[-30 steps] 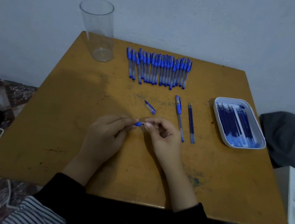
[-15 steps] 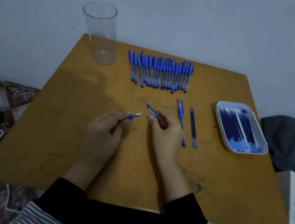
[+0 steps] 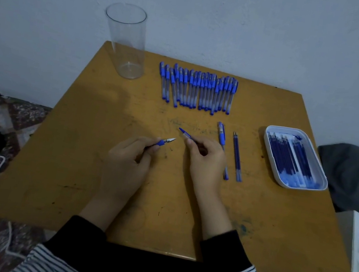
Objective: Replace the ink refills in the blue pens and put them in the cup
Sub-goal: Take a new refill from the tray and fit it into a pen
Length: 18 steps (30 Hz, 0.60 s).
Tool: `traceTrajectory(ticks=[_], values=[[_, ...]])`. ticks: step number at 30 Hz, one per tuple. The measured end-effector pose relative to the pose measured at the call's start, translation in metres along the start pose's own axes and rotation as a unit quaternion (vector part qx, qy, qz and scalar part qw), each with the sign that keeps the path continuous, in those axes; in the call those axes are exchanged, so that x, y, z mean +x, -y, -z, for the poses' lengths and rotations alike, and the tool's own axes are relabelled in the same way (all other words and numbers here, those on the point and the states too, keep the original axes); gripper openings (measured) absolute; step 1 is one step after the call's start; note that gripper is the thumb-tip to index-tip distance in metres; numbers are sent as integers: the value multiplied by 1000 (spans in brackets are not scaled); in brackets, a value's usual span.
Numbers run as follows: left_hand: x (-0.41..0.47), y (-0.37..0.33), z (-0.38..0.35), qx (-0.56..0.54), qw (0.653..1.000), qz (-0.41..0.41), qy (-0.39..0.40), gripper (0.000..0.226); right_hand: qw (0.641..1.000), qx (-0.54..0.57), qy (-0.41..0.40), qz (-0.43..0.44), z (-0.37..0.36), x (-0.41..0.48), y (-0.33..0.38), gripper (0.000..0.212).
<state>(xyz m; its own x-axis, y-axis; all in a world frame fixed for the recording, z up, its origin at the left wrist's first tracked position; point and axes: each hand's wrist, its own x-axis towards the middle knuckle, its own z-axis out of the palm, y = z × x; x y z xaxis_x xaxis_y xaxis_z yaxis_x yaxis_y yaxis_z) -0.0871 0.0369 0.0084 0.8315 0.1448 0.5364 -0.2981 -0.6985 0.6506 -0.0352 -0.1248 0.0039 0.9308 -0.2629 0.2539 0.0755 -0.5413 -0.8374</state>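
head view: left hand (image 3: 127,162) pinches pen tip (image 3: 167,141); right hand (image 3: 205,160) pinches cap (image 3: 184,133).

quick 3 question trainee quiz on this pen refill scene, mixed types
1. True or false: the clear cup already holds pens.
2. Which hand holds the pen tip piece? A) left hand B) right hand
3. Fill in: the spare refills sit in the white ____ at the table's right.

Key:
1. False, it is empty.
2. A; the right hand grips a small blue part.
3. tray
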Motion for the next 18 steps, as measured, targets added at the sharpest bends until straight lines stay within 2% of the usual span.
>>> traceTrajectory(ticks=[5,12,18], values=[[0,1,0,-10,1000,4,-3,15,994,104,21,-2,13,-5,-2,17],[-1,3,-1,-20,1000,-13,5,18,985,165,56,-9,22,-13,-8,17],[-1,5,-2,-34,999,-18,21,19,978,188,80,39,21,-11,-12,16]])
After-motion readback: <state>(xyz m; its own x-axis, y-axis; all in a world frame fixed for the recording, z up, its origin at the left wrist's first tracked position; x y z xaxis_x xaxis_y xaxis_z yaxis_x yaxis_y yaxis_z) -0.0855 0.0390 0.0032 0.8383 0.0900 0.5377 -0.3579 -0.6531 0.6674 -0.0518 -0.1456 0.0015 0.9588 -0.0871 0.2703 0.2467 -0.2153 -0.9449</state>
